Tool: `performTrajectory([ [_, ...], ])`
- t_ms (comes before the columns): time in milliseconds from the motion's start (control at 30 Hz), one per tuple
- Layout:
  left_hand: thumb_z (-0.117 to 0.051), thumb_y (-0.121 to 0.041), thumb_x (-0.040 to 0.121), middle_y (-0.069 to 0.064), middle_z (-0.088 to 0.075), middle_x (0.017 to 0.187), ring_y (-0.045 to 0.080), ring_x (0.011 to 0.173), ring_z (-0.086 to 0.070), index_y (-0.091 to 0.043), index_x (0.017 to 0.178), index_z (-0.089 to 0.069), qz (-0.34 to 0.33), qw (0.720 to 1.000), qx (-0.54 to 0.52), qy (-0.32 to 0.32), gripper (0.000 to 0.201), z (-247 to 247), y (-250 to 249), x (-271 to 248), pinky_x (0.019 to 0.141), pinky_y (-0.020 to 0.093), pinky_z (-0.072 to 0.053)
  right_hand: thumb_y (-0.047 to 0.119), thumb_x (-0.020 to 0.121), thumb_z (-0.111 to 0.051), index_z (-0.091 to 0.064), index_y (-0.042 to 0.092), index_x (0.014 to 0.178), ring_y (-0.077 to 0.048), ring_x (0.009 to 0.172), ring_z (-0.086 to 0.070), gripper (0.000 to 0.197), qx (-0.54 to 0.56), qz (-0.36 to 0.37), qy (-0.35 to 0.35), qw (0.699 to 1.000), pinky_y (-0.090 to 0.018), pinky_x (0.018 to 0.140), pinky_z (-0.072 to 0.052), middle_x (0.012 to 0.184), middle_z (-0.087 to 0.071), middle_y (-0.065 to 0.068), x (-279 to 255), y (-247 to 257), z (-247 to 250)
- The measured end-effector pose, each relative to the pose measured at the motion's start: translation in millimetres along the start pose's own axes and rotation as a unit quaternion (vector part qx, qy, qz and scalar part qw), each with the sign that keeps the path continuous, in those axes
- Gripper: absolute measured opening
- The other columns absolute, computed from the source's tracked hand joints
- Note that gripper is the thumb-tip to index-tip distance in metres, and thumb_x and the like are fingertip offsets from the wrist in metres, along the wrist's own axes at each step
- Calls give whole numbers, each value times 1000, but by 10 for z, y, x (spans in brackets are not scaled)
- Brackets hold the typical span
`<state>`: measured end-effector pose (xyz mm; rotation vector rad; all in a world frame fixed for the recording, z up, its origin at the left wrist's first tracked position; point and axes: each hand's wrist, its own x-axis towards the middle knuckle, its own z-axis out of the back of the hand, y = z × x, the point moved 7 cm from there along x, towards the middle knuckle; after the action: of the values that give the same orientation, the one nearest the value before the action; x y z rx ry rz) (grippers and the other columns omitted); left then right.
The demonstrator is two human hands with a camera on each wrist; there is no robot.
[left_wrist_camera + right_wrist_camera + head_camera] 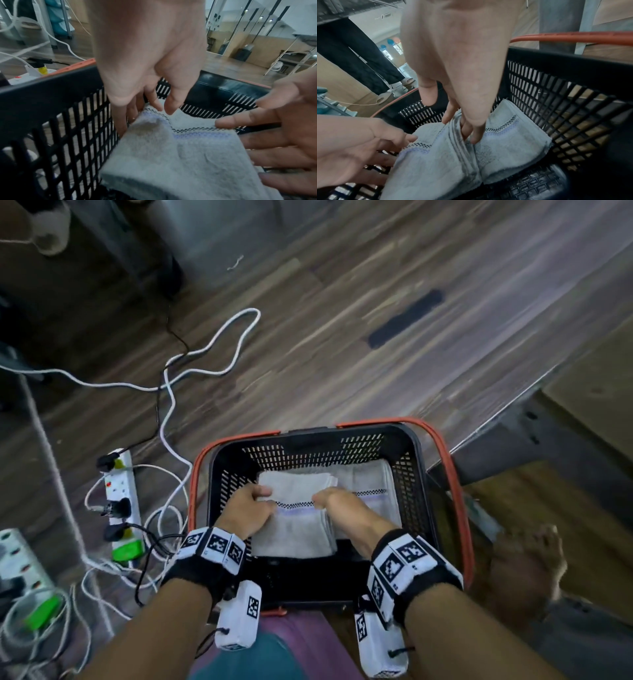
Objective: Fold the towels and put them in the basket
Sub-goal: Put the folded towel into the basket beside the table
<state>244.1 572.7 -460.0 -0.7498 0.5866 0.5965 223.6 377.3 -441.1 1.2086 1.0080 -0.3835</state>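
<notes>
A black slatted basket [308,436] with orange handles stands on the wooden floor in front of me. Two folded pale grey towels with checked and lilac stripes lie side by side in it. My left hand [251,510] holds the left towel [294,529] at its left edge, thumb on top and fingers beneath it beside the basket wall [51,108]. My right hand [342,508] has straight fingers [476,135] tucked down between that towel [433,162] and the right towel [513,142], with the thumb clear of the cloth.
Two white power strips [121,501] and tangled cables [205,350] lie on the floor to the left of the basket. A metal table frame [513,433] and a bare foot [527,563] are to its right. Someone's dark trouser legs [359,60] stand further off.
</notes>
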Motion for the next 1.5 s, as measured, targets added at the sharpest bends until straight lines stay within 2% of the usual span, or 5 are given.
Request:
performTrajectory([
  [267, -49, -1, 94, 8, -61, 128, 21, 112, -55, -13, 125, -63, 16, 999, 34, -17, 35, 3, 64, 179, 93, 25, -41, 14, 100, -43, -57, 7, 130, -16, 108, -46, 33, 60, 31, 23, 997, -31, 96, -33, 140, -53, -10, 155, 9, -27],
  [533, -59, -19, 94, 11, -62, 127, 27, 120, -57, -4, 137, -57, 39, 996, 74, 39, 45, -137, 60, 283, 98, 28, -40, 20, 104, -42, -52, 11, 143, -24, 138, -42, 41, -11, 1, 34, 999, -34, 110, -34, 154, -44, -8, 220, -80, 4],
  [733, -56, -10, 94, 3, -63, 83, 25, 90, -60, -17, 79, -64, 26, 995, 92, 7, 18, -144, 20, 344, 89, 35, -49, 23, 103, -43, -50, 8, 143, -27, 136, -44, 43, -51, -29, 57, 997, -37, 110, -35, 153, -44, -10, 207, -227, -47],
  [1033, -53, -19, 96, 16, -59, 121, 29, 104, -57, 2, 126, -57, 38, 984, 167, 52, 36, -165, -90, 146, 83, 32, -43, 19, 104, -43, -54, 2, 138, -27, 132, -49, 40, -57, 4, 15, 998, -33, 106, -38, 148, -51, -11, 1, -19, 151],
  [1500, -57, -22, 98, 15, -62, 86, 30, 63, -59, 5, 113, -62, -126, 987, 44, 89, 31, 555, -2087, -1132, 67, 33, -49, 15, 105, -41, -58, 3, 130, -28, 92, -68, 32, -124, 177, -99, 971, -36, 78, -52, 120, -67, -15, -1919, 1598, 968],
])
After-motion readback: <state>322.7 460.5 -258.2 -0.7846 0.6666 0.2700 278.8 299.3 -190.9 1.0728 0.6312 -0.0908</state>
